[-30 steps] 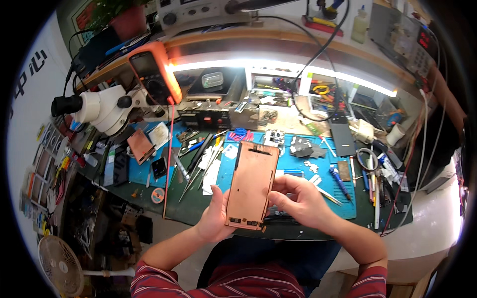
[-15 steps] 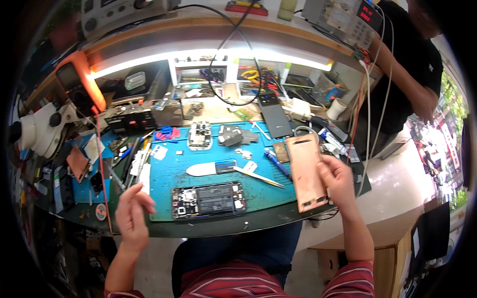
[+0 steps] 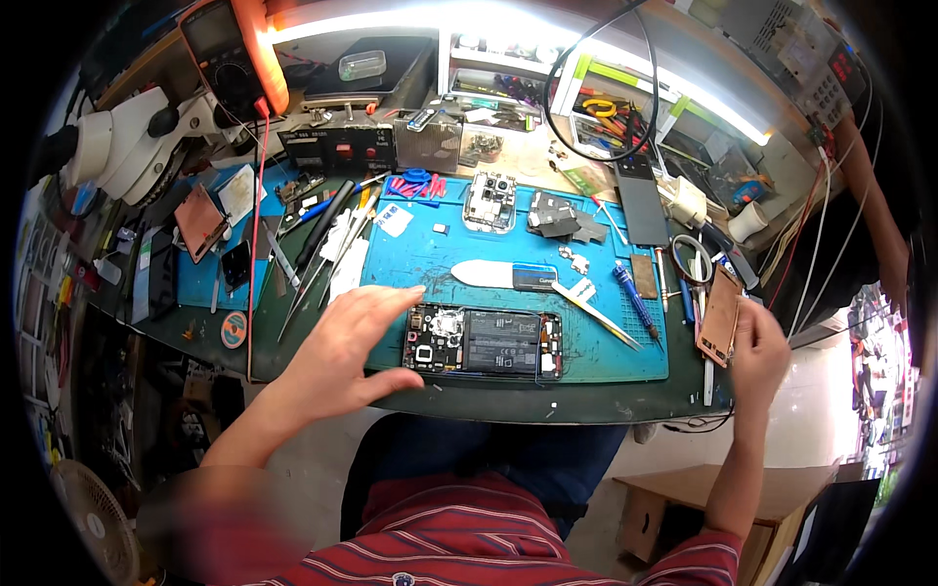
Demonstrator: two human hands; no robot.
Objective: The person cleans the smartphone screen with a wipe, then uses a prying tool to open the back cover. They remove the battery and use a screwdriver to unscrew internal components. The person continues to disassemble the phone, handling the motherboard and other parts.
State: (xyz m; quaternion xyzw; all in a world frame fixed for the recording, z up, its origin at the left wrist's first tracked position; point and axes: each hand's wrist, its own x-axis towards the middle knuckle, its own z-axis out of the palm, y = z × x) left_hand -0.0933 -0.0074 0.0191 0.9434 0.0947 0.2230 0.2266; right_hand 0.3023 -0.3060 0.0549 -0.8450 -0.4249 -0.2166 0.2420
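at left centre of the frame the left hand (image 3: 357, 342) is spread wide, holding nothing, its fingers hovering at the left end of the opened phone (image 3: 484, 342) lying on the blue mat (image 3: 606, 342) at centre. at the right edge, the right hand (image 3: 757, 352) pinches a copper-coloured back cover (image 3: 721, 314), upright, off the mat's edge near the counter (image 3: 586, 400) rim. better to press the phone flat by its frame, clear of the bare boards, and lay the cover down away from the blue screwdriver (image 3: 637, 303).

Cluttered workbench (image 3: 606, 402), blue mat (image 3: 625, 352), opened phone (image 3: 486, 342)
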